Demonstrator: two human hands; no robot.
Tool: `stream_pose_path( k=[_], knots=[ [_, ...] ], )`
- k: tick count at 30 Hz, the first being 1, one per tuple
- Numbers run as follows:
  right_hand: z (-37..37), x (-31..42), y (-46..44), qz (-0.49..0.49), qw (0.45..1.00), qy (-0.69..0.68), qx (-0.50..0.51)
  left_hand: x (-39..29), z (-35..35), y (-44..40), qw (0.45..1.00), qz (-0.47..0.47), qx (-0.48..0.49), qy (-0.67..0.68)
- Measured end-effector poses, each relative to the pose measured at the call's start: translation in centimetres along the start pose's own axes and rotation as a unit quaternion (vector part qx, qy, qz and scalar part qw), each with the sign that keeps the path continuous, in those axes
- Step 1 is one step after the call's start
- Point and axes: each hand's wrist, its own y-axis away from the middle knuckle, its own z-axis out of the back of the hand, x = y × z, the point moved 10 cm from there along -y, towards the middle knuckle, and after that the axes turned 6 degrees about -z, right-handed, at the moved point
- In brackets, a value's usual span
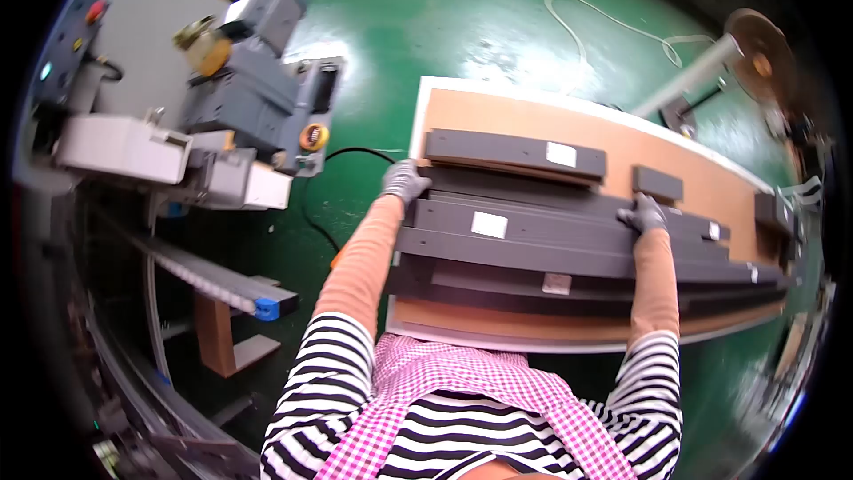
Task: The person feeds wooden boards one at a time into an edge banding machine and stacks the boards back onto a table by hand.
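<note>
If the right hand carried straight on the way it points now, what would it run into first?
The right hand would probably meet the short dark block just beyond its fingers, near its left end, though depth is unclear.

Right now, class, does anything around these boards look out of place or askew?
Yes: a pale cord trails in loose curves across the green floor, where a foot could catch it. Ends of the dark boards look staggered, too.
</note>
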Motion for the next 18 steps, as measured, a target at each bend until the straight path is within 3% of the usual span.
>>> stream_pose_path(
  k=[3,5,8,9,11,13,15,18],
  knots=[
    [0.2,1.7,0.6,0.049,0.999,-0.018,-0.006,-0.7,0.6,0.7,0.999,0.001,-0.025,0.021],
    [-1.3,0.9,-2.3,0.112,0.983,-0.062,-0.131,0.9,-0.1,0.6,0.998,0.027,-0.01,0.06],
    [1.2,5.2,4.2,0.158,0.952,-0.166,-0.203,2.0,2.8,2.5,0.989,0.026,-0.059,0.134],
    [1.8,6.4,6.2,0.194,0.928,-0.232,-0.219,2.8,4.9,3.6,0.976,-0.019,-0.155,0.153],
    [2.1,9.1,9.6,0.227,0.899,-0.294,-0.234,4.6,9.8,7.7,0.931,0.019,-0.218,0.291],
    [0.7,12.3,12.4,0.24,0.88,-0.353,-0.209,6.9,15.8,11.4,0.896,-0.075,-0.376,0.224],
    [0.1,17.9,15.9,0.311,0.837,-0.423,-0.153,9.4,21.1,15.2,0.891,-0.064,-0.447,0.056],
    [2.5,28.9,23.6,0.349,0.788,-0.507,0.018,13.2,26.8,20.3,0.851,-0.039,-0.524,-0.01]
  ],
)
